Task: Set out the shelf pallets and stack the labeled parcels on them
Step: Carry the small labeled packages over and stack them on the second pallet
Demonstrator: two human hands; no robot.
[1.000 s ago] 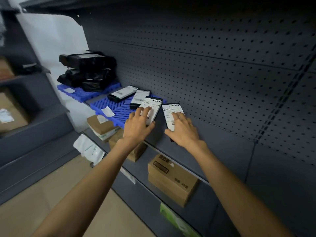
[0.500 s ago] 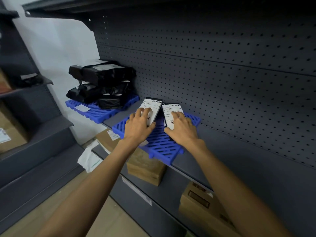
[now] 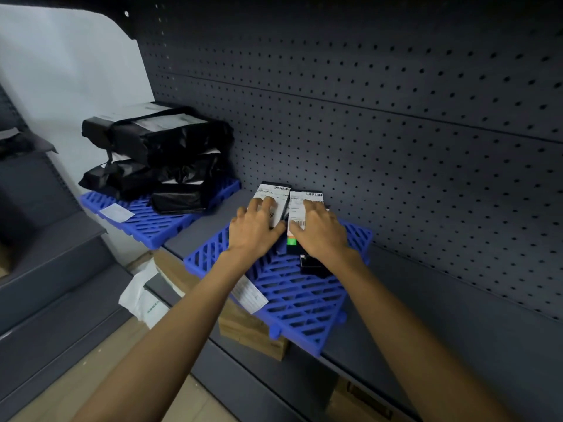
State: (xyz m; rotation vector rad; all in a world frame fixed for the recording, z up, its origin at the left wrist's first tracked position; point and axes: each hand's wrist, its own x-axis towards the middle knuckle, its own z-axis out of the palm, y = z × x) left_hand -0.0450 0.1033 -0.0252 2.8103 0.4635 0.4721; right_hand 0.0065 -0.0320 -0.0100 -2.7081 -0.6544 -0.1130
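Two black parcels with white barcode labels lie side by side at the back of the near blue pallet (image 3: 300, 300). My left hand (image 3: 254, 231) spans the left labeled parcel (image 3: 272, 192), fingers on its label and thumb at its inner edge. In the same way my right hand (image 3: 320, 234) holds the right labeled parcel (image 3: 307, 198). Under them more black parcels (image 3: 313, 266) show, one with a green sticker. A second blue pallet (image 3: 143, 222) farther left carries a stack of black bagged parcels (image 3: 158, 141).
The pallets sit on a grey shelf (image 3: 426, 303) backed by a pegboard panel (image 3: 396, 132). Cardboard boxes (image 3: 249, 327) stand on the shelf below, with a white bag (image 3: 141, 296) at the left. Another grey rack (image 3: 39, 239) stands at the far left.
My hands have brought the two labeled parcels from the pallet's right edge to its back, on top of the other black parcels. The view has moved closer.
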